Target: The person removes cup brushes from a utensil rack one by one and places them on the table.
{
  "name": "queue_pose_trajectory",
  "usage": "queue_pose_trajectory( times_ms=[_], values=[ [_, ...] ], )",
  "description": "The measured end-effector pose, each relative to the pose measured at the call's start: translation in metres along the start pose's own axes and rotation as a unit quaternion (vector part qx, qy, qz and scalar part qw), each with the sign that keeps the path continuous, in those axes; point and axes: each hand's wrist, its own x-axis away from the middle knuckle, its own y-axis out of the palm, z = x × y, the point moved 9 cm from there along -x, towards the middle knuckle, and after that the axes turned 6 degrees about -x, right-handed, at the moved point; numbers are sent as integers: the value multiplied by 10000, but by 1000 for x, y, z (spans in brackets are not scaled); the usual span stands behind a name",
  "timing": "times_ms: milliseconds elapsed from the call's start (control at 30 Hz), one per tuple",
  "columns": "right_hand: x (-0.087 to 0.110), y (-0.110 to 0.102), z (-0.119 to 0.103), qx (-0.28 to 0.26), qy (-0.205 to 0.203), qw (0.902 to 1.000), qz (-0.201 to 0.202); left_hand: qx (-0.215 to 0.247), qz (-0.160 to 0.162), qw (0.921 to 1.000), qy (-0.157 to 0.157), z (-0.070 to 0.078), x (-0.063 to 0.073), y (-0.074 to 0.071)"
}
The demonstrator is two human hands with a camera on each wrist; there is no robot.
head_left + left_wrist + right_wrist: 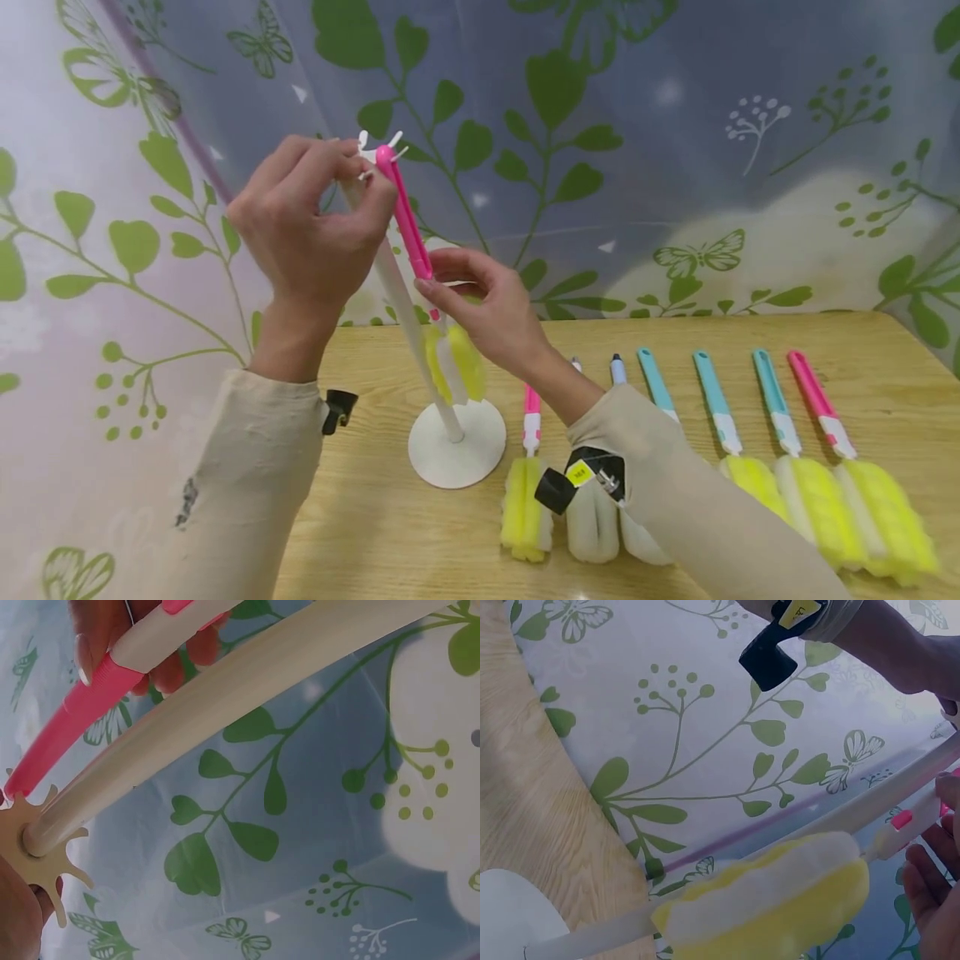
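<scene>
My left hand (307, 208) grips the hooked top of a white stand (402, 300), fingers bent around the prongs. In the left wrist view the star-shaped hook top (15, 829) shows beside the palm. My right hand (498, 317) pinches a sponge bottle brush by the lower part of its pink handle (408, 217). The handle's rounded end is up at the prongs, close to the left thumb. Below the right fingers hangs the yellow and white sponge head (765, 900), alongside the pole. Part of the hook top is hidden behind the left hand.
The stand's round white base (457, 467) rests on the wooden table (360, 500). To its right lie several more sponge brushes in a row, with pink (810, 383), teal (712, 392) and pale blue (617, 369) handles; the right forearm covers some. A leaf-patterned curtain (675, 167) hangs behind.
</scene>
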Motion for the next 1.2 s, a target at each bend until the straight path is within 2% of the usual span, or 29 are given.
queue_pose_trajectory(
  times_ms=[233, 333, 533, 767, 933, 1200],
  values=[
    [0, 0, -2, 282, -33, 9995, 156, -6, -35, 10000, 26, 1, 0, -1],
    [1, -3, -4, 237, -75, 9995, 203, -35, -5, 10000, 39, 2, 1, -1],
    [1, -8, -18, -87, -524, 9982, 287, -64, 25, 10000, 23, 2, 2, -1],
    [4, -18, -34, -11, -863, 9955, 398, -40, 7, 10000, 16, 3, 1, 0],
    [8, -35, -40, 225, -927, 9941, 520, -85, 22, 10000, -45, 2, 2, 0],
    [14, -82, -45, 536, -1007, 9901, 821, -91, 122, 9996, -227, -5, 0, -4]
  ],
)
